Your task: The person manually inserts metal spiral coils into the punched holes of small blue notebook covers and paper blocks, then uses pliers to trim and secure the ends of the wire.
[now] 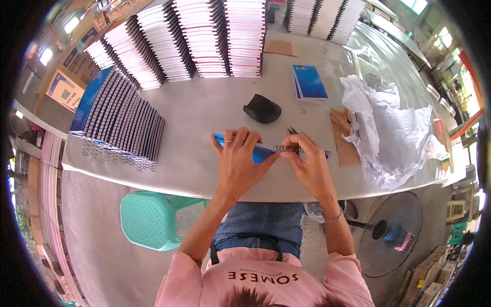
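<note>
A blue-covered notebook (261,154) is held near the table's front edge, its edge toward me. My left hand (235,159) is closed over it from above, fingers bent across the cover. From the notebook's right end sticks out a dark spiral binding coil (281,149). My right hand (310,166) pinches this coil between thumb and fingers, close to my left thumb. A pair of pliers (292,131) lies partly hidden behind my right hand. Beyond my hands sits a black, curved, hollow-looking piece (262,108) whose kind I cannot make out.
Bound blue notebooks are piled at the left (120,120), coil ends hanging over. Tall stacks of spiral notebooks (202,38) line the back. Two or so blue notebooks (310,82) lie back right, near brown card (347,140) and crumpled white wrapping (391,133). Below are a green stool (151,220) and a fan (391,235).
</note>
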Motion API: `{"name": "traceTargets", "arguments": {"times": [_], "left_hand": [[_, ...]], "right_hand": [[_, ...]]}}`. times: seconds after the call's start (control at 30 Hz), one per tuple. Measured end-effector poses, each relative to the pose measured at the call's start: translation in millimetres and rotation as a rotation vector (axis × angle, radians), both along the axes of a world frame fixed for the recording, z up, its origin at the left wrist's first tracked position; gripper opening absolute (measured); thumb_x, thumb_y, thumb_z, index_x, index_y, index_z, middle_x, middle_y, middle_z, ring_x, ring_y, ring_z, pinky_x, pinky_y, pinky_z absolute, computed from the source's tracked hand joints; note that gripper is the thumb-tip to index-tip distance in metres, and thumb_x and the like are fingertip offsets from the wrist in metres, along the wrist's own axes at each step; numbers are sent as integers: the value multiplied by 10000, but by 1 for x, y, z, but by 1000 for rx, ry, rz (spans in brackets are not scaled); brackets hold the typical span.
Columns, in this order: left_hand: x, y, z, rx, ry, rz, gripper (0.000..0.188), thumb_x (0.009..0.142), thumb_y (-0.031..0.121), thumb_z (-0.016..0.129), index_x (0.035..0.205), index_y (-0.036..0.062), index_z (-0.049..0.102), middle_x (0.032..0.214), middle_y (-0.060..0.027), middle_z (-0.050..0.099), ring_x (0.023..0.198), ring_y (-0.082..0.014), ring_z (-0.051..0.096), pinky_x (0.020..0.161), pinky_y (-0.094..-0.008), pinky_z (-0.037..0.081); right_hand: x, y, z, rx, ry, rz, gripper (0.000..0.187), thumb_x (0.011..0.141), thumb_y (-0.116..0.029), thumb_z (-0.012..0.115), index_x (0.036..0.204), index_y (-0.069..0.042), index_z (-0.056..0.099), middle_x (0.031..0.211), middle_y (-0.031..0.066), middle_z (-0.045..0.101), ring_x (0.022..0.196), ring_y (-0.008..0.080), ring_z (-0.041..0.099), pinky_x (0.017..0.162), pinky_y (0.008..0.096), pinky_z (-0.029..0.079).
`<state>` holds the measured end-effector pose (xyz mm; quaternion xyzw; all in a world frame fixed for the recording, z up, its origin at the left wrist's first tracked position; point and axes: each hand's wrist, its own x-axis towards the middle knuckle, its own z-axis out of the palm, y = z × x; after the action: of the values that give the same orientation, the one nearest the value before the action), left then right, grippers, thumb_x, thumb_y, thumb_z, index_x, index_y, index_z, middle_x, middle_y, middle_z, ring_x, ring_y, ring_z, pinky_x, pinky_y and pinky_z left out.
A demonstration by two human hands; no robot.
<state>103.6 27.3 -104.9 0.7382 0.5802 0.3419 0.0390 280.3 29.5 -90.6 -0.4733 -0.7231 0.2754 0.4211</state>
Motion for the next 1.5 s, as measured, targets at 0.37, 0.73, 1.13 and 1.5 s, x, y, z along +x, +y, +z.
{"name": "traceTargets", "arguments": {"times": [0.37,0.73,1.13,1.5], "left_hand": [[-4,1,-9,56,52,-15,476,716,508,752,935,114,597,953,-20,510,1013,-264,460,921,-559,273],[-6,-3,-4,25,39,4,333,840,382,675,1034,130,576,977,-29,554,1029,-269,493,894,-532,303],[-13,-3,-9,64,-278,98,549,723,288,822,1166,135,535,1227,-153,438,1141,-345,446,972,-503,329],[-23,-6,-25,-81,-527,47,593,700,244,864,1151,88,511,1217,-211,400,1151,-418,400,923,-489,393]], "right_hand": [[-1,-5,-2,10,-88,-44,166,833,-48,664,981,-46,588,910,94,630,851,291,595,848,396,402],[-8,-7,1,-35,-126,-31,220,882,-52,615,1077,-21,518,1016,151,591,947,351,577,871,422,417],[-17,-7,0,153,-393,-63,168,889,-14,564,1056,-30,557,1011,139,588,987,333,561,879,437,385],[12,37,-13,-238,-168,173,321,955,-268,590,1176,-39,551,1104,197,580,1081,379,544,921,435,437]]}}
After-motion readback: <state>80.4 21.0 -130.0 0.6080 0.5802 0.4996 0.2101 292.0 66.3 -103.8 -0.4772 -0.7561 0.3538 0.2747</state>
